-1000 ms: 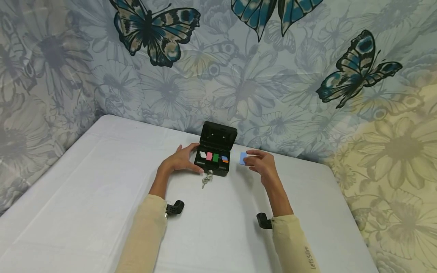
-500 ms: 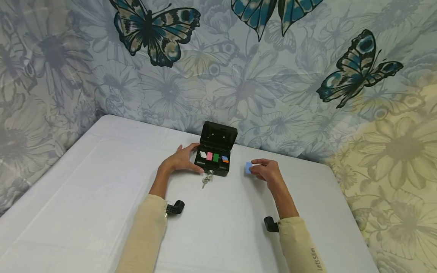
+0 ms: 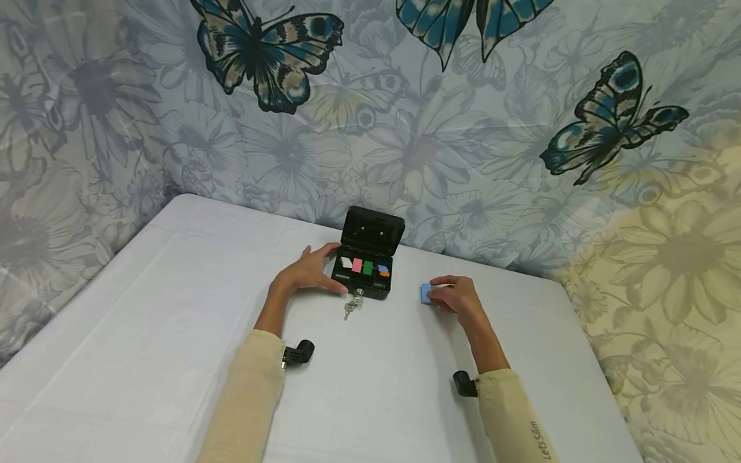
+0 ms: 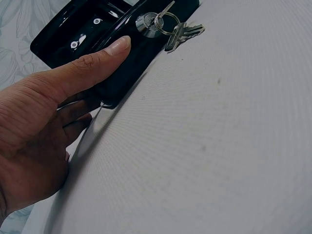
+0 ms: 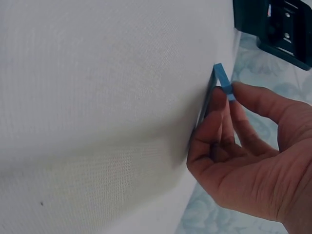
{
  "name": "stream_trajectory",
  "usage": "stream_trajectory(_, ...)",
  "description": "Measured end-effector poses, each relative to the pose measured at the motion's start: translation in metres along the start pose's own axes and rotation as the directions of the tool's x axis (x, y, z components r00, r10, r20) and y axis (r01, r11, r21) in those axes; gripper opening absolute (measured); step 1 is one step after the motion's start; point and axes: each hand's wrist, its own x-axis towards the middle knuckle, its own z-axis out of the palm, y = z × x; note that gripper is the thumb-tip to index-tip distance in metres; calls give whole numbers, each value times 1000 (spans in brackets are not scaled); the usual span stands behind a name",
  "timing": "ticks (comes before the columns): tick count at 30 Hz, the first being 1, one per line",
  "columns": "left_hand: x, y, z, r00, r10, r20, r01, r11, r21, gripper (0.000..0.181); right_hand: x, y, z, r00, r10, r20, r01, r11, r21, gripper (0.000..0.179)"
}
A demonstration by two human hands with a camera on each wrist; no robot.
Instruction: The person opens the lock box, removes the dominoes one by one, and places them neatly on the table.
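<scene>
Nearest to us, in front of the black lock box (image 3: pixel 376 292), are two tan sleeves, the left sleeve (image 3: pixel 243 392) on the box's left side and the right sleeve (image 3: pixel 512 411), with letters on it, on the box's right side. A small black camera sits by each cuff, both nearer to us than the box. All of this is over a white table (image 3: pixel 145 321), where the box stands near the back edge. A ring of silver keys (image 4: pixel 185 33) hangs in front of the box, with one key in its round lock (image 4: pixel 147 25). The right hand (image 3: pixel 454 294) is to the right of the box, well apart from it, and pinches a blue block (image 3: pixel 425 294) between thumb and fingers; I cannot tell if the block touches the table. The left hand (image 3: pixel 303 270) is partly open around the left end of the box and holds it, thumb along the front. Inside the box, going from its left to its right, are a white piece (image 3: pixel 346 262), a pink piece (image 3: pixel 357 265), a green piece (image 3: pixel 367 268), then small blue and orange bits. The box's lid (image 3: pixel 373 230) stands up at its back. Behind the box is a flowery wall (image 3: pixel 417 141) with big butterflies.
</scene>
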Motion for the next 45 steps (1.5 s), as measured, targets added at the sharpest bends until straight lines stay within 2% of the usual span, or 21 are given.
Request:
stream_trajectory(15, -1, 1, 0, 1000, -10, 9, 10, 1000, -6, 115, -2, 4, 1, 999, 0, -41, -1, 999, -38, 37)
stream_trajectory(23, 1, 0, 0, 999, 30, 10, -30, 1000, 2, 115, -5, 5, 0, 998, -24, -55, 21, 998, -53, 36)
stream_trajectory(31, 1, 1, 0, 1000, 18, 16, -18, 1000, 3, 115, -7, 7, -1, 997, -24, -78, 19, 998, -62, 35)
stream_trajectory(36, 0, 0, -2, 1000, 18, 19, -18, 1000, 7, 115, -8, 3, 1, 995, -30, -98, 24, 998, -62, 33)
stream_trajectory(40, -1, 0, -4, 1000, -3, 4, 3, 1000, 7, 115, -9, -3, 2, 996, -26, -84, 22, 999, -48, 35)
stream_trajectory(45, -1, 0, -2, 1000, 12, 4, -12, 1000, 3, 115, -11, -9, -2, 996, -43, -80, 38, 998, -56, 35)
